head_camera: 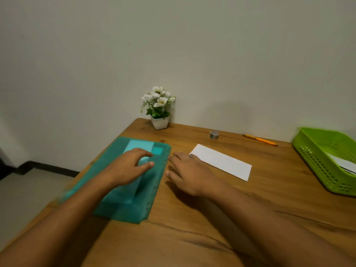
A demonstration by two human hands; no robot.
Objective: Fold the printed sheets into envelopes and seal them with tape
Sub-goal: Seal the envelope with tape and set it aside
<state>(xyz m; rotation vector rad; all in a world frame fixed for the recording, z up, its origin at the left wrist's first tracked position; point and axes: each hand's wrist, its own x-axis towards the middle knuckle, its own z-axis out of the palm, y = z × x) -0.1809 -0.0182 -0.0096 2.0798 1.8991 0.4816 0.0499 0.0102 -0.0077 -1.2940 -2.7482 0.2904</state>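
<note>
A translucent teal plastic folder [123, 207] lies on the left of the wooden table, with pale sheets showing through it. My left hand [128, 166] rests on top of the folder, fingers loosely bent and pointing right. My right hand [187, 174] lies flat on the wood just right of the folder's punched edge, a ring on one finger. A folded white sheet [223, 161] lies beyond my right hand, partly under its fingers. A small roll of tape [214, 135] stands near the back edge.
A green plastic basket [316, 160] holding white paper sits at the right edge. An orange pen [260, 139] lies near the wall. A white pot of flowers [159, 108] stands at the table's back left corner. Floor drops away on the left.
</note>
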